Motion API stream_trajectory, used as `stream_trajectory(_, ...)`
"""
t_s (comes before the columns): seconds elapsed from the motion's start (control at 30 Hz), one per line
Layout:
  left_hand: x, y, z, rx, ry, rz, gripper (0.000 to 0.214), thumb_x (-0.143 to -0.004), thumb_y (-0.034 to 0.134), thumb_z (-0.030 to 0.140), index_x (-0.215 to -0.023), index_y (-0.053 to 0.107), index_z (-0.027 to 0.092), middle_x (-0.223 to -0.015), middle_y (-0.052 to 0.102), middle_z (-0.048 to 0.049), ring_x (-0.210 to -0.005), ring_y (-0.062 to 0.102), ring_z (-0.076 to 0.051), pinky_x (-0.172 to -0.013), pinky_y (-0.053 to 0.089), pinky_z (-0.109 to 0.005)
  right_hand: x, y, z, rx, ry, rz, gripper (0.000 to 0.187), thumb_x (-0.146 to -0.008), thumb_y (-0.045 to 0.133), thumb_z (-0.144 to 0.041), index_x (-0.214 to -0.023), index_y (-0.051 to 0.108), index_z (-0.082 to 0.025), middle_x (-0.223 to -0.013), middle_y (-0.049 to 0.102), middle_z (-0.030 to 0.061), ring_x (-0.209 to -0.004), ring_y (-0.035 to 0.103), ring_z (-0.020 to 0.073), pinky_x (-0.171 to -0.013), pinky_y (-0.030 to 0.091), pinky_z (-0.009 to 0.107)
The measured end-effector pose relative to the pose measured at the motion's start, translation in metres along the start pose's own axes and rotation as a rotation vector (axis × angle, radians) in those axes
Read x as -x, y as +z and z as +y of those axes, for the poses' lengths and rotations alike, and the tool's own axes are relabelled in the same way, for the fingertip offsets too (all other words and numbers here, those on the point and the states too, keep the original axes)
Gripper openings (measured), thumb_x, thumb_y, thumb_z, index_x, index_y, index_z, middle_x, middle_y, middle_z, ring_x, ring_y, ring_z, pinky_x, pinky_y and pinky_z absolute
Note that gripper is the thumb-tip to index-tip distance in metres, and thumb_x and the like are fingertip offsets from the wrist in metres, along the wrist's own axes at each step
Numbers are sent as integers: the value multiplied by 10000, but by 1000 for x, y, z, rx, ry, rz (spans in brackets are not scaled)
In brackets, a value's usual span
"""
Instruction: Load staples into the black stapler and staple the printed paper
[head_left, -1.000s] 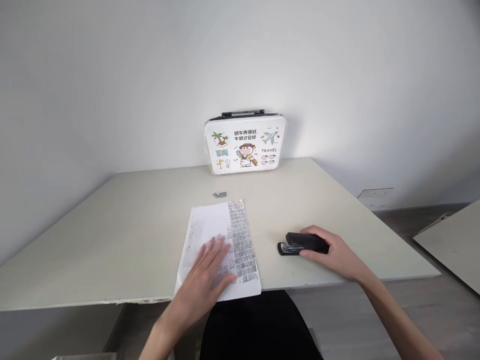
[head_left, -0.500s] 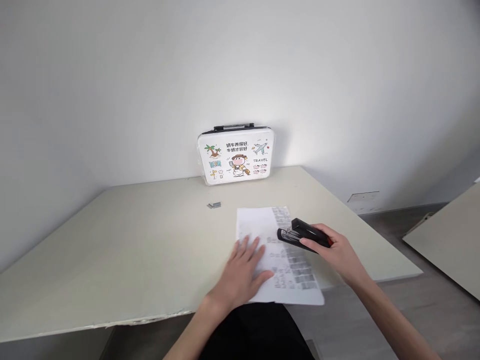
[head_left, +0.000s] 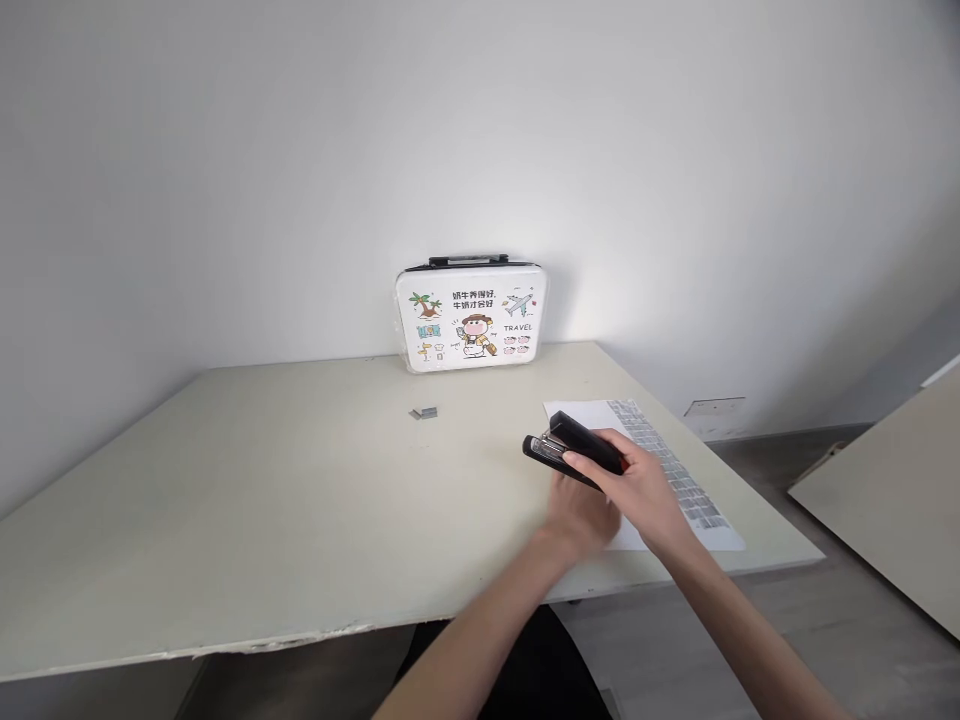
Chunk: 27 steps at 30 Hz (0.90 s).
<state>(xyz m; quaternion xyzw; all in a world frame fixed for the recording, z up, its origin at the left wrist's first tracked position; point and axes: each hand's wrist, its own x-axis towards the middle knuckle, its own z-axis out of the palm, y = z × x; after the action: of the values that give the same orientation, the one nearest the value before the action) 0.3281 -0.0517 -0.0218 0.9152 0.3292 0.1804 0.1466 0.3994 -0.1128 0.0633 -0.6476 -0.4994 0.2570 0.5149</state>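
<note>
My right hand (head_left: pixel 645 492) is closed around a black stapler (head_left: pixel 581 445), whose jaws stand apart and point to the left. Under the stapler is my left hand (head_left: pixel 583 515), over the left part of a white printed sheet of paper (head_left: pixel 694 505). The left hand is smeared by motion and its fingers are mostly hidden behind the stapler. Grey printed blocks run down the sheet's right side. Some small grey staple strips (head_left: pixel 425 412) lie on the table, well to the left of both hands.
A white case (head_left: pixel 471 318) with cartoon prints and a black handle leans against the wall at the table's back. The pale table (head_left: pixel 247 510) has a chipped front edge. Another pale surface (head_left: pixel 892 490) stands to the right, across a floor gap.
The paper has slid to the right across the table, and my left hand has moved right with it. My right hand has shifted slightly left and up, still holding the stapler.
</note>
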Motion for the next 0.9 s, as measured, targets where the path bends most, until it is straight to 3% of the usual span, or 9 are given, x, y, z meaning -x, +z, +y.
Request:
stream_trajectory(0.07,4,-19,-37,-39,-24,39,575,-1015,415,267,-1586,377,211,-1609,449,-121,-1542,290,-346,-1269,207,-588,0,1,-1,-9,4,20,383,-785,766,-551,-1035,749,-262,-980,773,35,-907,697,264,-766,536,348)
stream_trajectory(0.2,22,-87,-146,-287,-246,121,477,-1025,423,396,-1465,560,271,-1642,413,-39,-1593,81,-355,-1270,66,-631,0,1,2,-17,26,46,433,-791,757,-586,-1062,746,-249,-958,764,41,-849,675,250,-694,513,324)
stream_trajectory(0.3,40,-132,-214,-294,-317,108,488,-1063,305,444,-1415,614,308,-1609,466,-21,-1575,187,-360,-1251,100,-645,1,3,5,-13,31,8,437,-788,755,-599,-1055,747,-254,-952,764,40,-840,675,252,-679,508,323)
stream_trajectory(0.37,51,-148,-240,-286,-328,75,498,-1067,291,479,-1410,619,328,-1570,519,2,-1537,310,-333,-1253,173,-590,1,8,7,-15,34,-21,431,-786,755,-605,-1036,745,-253,-949,760,40,-843,675,254,-677,508,324)
stream_trajectory(0.5,74,-159,-260,-285,-351,62,536,-1078,248,485,-1447,587,293,-1570,515,0,-1503,385,-289,-1236,256,-509,2,21,9,-14,24,-123,413,-811,733,-600,-1043,738,-259,-937,758,30,-862,682,258,-695,512,327)
stream_trajectory(0.73,119,-185,-283,-321,-359,132,528,-1067,282,433,-1438,602,237,-1549,539,-47,-1524,349,-314,-1252,216,-548,6,51,15,9,-31,-449,304,-844,728,-518,-1038,740,-284,-1007,767,7,-929,706,251,-777,531,344)
stream_trajectory(0.9,136,-182,-265,-320,-227,244,505,-1051,332,368,-1464,572,204,-1596,475,-90,-1559,273,-302,-1281,171,-541,18,65,15,-38,-96,-502,289,-885,710,-503,-1080,711,-290,-1109,750,29,-1016,698,261,-862,545,376)
